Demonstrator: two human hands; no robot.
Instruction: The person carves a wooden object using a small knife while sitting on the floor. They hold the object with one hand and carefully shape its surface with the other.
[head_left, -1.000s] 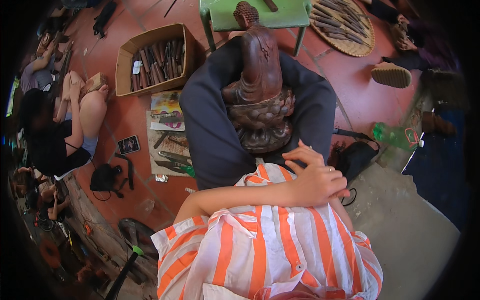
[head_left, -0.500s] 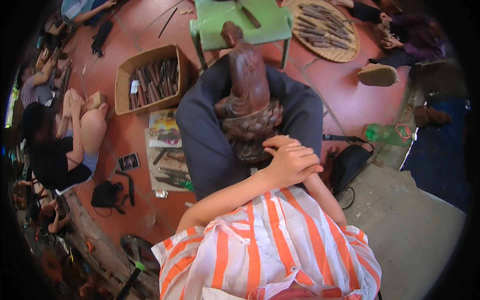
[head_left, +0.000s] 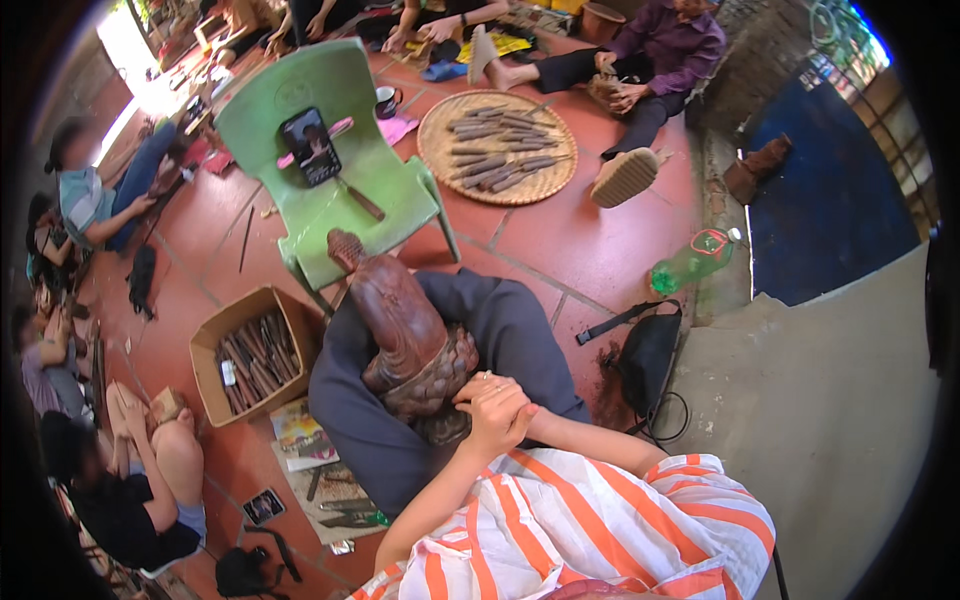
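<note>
A dark reddish-brown carved wooden statue (head_left: 405,315) leans between my legs, its knobbly head towards the green chair and its carved base near my hands. My left hand (head_left: 503,412) lies across my right, its fingers bent over the right wrist. Beneath it, my right hand (head_left: 474,387) is mostly covered; the fingers that show reach out beside the statue's base. Whether they touch the wood I cannot tell. Neither hand holds a tool.
A green plastic chair (head_left: 300,215) ahead bears a phone (head_left: 311,147) and a chisel-like tool (head_left: 362,203). Tools fill a cardboard box (head_left: 205,350) on the left and a woven tray (head_left: 432,135) ahead. A green bottle (head_left: 690,262) and black bag (head_left: 645,360) lie right. Other people sit around.
My view has swung up and to the right, so more of the chair, tray and seated people shows. My hands stay crossed beside the statue's base.
</note>
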